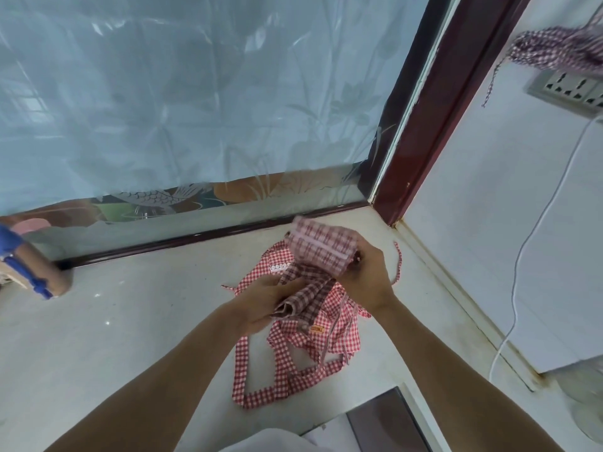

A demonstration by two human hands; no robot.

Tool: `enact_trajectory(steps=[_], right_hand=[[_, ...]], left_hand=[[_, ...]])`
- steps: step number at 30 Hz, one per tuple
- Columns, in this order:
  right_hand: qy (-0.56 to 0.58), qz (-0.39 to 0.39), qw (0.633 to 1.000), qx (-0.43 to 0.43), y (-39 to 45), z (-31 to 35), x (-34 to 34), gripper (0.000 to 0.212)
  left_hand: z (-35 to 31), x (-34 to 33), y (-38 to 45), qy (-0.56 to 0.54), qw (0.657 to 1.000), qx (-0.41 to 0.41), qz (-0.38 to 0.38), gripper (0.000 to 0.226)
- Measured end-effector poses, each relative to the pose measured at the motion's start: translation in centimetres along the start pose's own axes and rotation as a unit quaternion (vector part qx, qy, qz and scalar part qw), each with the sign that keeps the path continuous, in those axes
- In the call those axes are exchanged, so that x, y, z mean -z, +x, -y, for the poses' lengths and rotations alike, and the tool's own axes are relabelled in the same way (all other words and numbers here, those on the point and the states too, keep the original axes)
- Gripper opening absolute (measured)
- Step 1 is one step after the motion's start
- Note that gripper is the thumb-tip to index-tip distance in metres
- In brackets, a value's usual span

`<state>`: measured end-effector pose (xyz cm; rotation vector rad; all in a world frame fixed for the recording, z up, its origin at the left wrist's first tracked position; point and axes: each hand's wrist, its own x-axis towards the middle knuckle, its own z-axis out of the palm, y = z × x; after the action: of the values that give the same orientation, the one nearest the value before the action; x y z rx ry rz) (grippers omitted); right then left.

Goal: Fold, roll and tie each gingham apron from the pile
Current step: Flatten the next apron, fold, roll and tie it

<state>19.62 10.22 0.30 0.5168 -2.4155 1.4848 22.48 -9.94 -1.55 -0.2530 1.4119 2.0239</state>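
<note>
- Most of the view is taken by a frosted window [195,93] with a leaf pattern, framed at its right side and along its foot by a dark red frame [450,102].
- Below it runs a pale stone ledge [130,321], meeting a white wall [473,239] on the right.
- On the ledge lies the pile of red gingham aprons [313,340], spread loosely (long straps trail toward the near edge and one thin tie curls off to the right).
- Held above the pile is a darker maroon gingham apron [321,249], folded into a thick band whose upper end is lifted toward the window and whose lower end hangs down over the pile.
- The right hand [365,272] grips the upper part of that band, fingers curled round the cloth.
- The left hand [261,305] holds the lower end, thumb on top and fingers closed beneath the folds.
- Another maroon gingham bundle [554,50] shows blurred at the upper right, in front of the wall.
- A white power strip [571,86] sits on the wall just below it, and a thin white cable [522,256] hangs down the wall.
- At the far left edge is a brown roll with blue trim [32,269], too blurred to identify.
</note>
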Motion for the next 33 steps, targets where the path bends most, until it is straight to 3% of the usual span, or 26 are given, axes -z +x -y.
enact_trajectory(steps=[2, 5, 8, 11, 14, 17, 20, 23, 25, 28, 33], right_hand=[[-0.066, 0.012, 0.993, 0.101, -0.4, -0.5, -0.2, 0.033], [-0.224, 0.012, 0.944, 0.243, -0.5, -1.8, -0.2, 0.042], [-0.237, -0.001, 0.937, 0.257, -0.2, -2.3, 0.1, 0.055], [-0.264, 0.037, 0.919, 0.290, 0.2, -2.2, 0.9, 0.053], [-0.281, 0.095, 0.904, 0.308, 0.4, -2.0, 1.1, 0.066], [-0.258, 0.135, 0.920, 0.262, 0.5, -1.6, 1.4, 0.070], [-0.138, 0.118, 0.977, 0.116, 0.3, -0.4, 2.5, 0.067], [-0.027, 0.096, 0.994, -0.043, 0.5, 0.5, 4.0, 0.036], [0.006, 0.089, 0.991, -0.099, 0.3, 0.5, 4.4, 0.019], [0.007, 0.101, 0.990, -0.093, -0.3, 0.7, 4.2, 0.014], [-0.051, 0.102, 0.991, -0.064, -1.1, 1.7, 3.6, 0.027]], left_hand=[[-0.4, -0.6, -0.2, 0.022, 1.000, -0.007, 0.009, 0.021], [-0.9, -0.5, -0.8, 0.000, 0.999, -0.013, 0.042, 0.023], [-1.2, 0.7, -1.5, -0.115, 0.987, -0.002, 0.109, 0.041], [-1.6, 1.6, -1.5, -0.183, 0.970, 0.048, 0.151, 0.070], [-2.0, 1.1, -1.3, -0.105, 0.984, 0.054, 0.134, 0.092], [-2.0, 0.4, -1.2, -0.054, 0.994, 0.036, 0.088, 0.074], [-1.0, 0.8, -1.0, -0.109, 0.993, 0.010, 0.046, 0.053], [-0.1, 1.6, -0.9, -0.175, 0.981, -0.034, 0.081, 0.072], [0.1, 1.9, -0.9, -0.198, 0.973, -0.049, 0.104, 0.086], [0.2, 1.7, -1.0, -0.189, 0.974, -0.045, 0.120, 0.094], [0.2, 0.3, -1.3, -0.173, 0.978, -0.036, 0.113, 0.094]])
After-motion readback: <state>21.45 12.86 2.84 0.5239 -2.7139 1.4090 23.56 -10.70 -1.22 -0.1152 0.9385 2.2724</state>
